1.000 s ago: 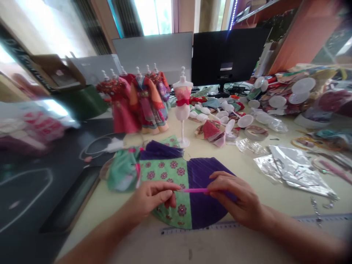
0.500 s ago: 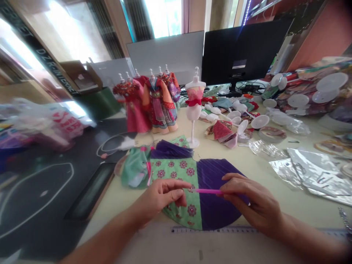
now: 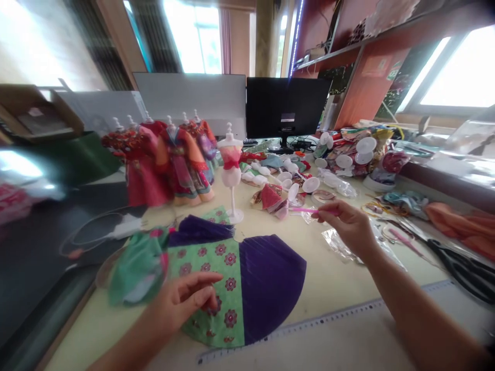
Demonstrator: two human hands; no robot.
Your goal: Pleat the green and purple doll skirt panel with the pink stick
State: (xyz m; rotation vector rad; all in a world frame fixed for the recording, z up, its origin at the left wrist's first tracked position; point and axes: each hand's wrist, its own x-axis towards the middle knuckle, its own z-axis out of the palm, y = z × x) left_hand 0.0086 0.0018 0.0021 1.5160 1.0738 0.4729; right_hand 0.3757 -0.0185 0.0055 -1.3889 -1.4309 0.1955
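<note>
A slim pink pen-shaped stick [image 3: 304,209] is pinched in my right hand [image 3: 344,226], raised over the right side of the table with its tip pointing left. My left hand [image 3: 193,299] hovers at the lower left edge of a skirt-like cloth piece, index finger stretched out and thumb apart from it. The cloth lies flat, with a green panel [image 3: 231,260] bearing dark pink flowers and a dark purple panel [image 3: 273,283] beside it. A purple fold [image 3: 203,229] bunches at its top. Sheer green fabric [image 3: 135,268] with pink bits lies left of it.
A white ruler [image 3: 320,322] runs below the cloth. Behind stand a small mannequin [image 3: 231,175] and several dressed doll forms [image 3: 181,165]. Clear plastic bags [image 3: 336,242], black-handled scissors [image 3: 460,265] and another pink stick [image 3: 406,241] lie at right. A black monitor [image 3: 284,105] stands behind.
My right hand has carried the pink stick away from my left fingertips, up and to the right. My left hand stays over the green panel. The view has turned right.
</note>
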